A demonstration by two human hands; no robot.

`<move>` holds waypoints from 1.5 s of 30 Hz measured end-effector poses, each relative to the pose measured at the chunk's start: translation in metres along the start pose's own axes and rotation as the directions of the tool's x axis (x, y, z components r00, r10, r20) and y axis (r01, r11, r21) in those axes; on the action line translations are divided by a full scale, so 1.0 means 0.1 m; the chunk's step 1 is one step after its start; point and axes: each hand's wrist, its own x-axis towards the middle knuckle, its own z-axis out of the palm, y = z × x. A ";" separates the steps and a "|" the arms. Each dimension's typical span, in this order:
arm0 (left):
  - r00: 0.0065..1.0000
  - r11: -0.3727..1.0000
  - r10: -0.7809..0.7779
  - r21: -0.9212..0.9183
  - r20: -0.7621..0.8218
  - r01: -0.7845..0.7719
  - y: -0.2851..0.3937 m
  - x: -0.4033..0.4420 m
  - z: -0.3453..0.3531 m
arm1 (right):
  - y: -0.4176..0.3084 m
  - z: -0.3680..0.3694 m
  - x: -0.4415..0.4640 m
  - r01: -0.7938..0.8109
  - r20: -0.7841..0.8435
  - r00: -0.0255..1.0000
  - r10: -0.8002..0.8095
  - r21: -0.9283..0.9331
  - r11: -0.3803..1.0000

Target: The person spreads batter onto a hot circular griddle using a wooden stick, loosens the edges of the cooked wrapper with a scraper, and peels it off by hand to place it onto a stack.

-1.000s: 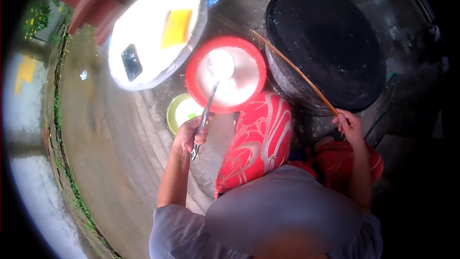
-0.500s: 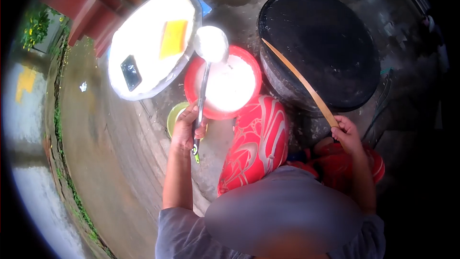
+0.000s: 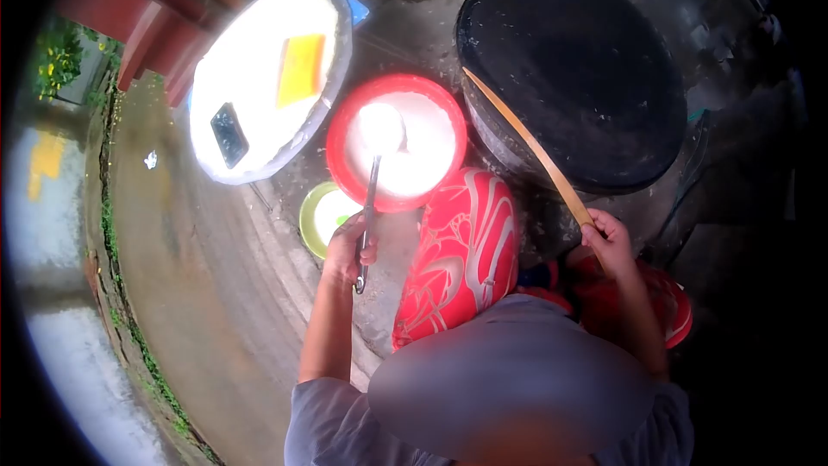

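Observation:
My left hand (image 3: 351,250) is closed around the handle of a ladle (image 3: 372,194). The ladle's round bowl is over the white batter-like liquid (image 3: 423,142) in a red basin (image 3: 337,168); whether it dips in or hovers is hard to tell in the glare. In my right hand (image 3: 609,237) is the lower end of a long, thin wooden spatula (image 3: 536,148). Its pointed tip reaches the near left rim of a large round black griddle (image 3: 573,69). A green bowl (image 3: 307,217) with something white inside sits beside my left hand.
At the left stands a round white-covered surface (image 3: 250,60) bearing a dark phone (image 3: 228,135) and a yellow-orange block (image 3: 300,69). Something blue (image 3: 349,2) shows behind it. My red patterned trouser leg (image 3: 457,250) lies between basin and griddle. Concrete ground (image 3: 198,293) extends leftward.
The ladle's bowl has come down from beside the basin's upper left rim to inside the basin's outline. My right hand and the spatula have shifted slightly left in view.

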 end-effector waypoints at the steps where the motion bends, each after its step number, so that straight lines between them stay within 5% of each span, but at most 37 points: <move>1: 0.999 0.999 0.041 -0.001 0.002 -0.041 0.11 -0.11 0.10 | -0.02 0.01 0.03 0.004 0.003 1.000 -0.004 0.003 1.000; 11: 0.920 0.943 0.319 0.021 0.230 -0.332 1.06 -0.23 1.32 | -0.43 0.01 0.31 0.212 -0.150 0.954 -0.261 -0.279 0.937; 13: 0.895 0.940 0.332 -0.024 0.296 -0.341 1.14 -0.06 1.58 | -0.50 -0.05 0.36 0.274 -0.139 0.888 -0.438 -0.605 0.747; 17: 0.887 0.948 0.315 -0.076 0.337 -0.308 1.14 0.39 2.09 | -0.61 -0.09 0.49 0.328 -0.200 0.801 -0.564 -0.641 0.694; 21: 0.873 0.939 0.331 -0.033 0.357 -0.343 0.95 0.96 2.37 | -0.77 -0.09 0.57 0.222 -0.264 0.813 -0.519 -0.683 0.696; 29: 0.956 0.964 0.264 -0.014 0.126 -0.264 0.46 1.55 2.48 | -0.83 -0.03 1.00 0.325 -0.105 0.776 -0.622 -0.779 0.536; 39: 0.952 0.952 0.303 -0.061 0.034 -0.301 0.41 1.38 2.33 | -0.88 0.05 1.25 0.237 -0.160 0.852 -0.499 -0.732 0.639; 41: 0.917 0.916 0.400 0.053 -0.016 -0.398 0.44 1.25 2.37 | -0.84 0.05 1.26 0.190 -0.178 0.870 -0.460 -0.740 0.645; 45: 0.898 0.893 0.433 0.092 0.082 -0.440 0.43 1.28 2.40 | -0.65 -0.04 1.35 0.149 -0.197 0.894 -0.403 -0.716 0.682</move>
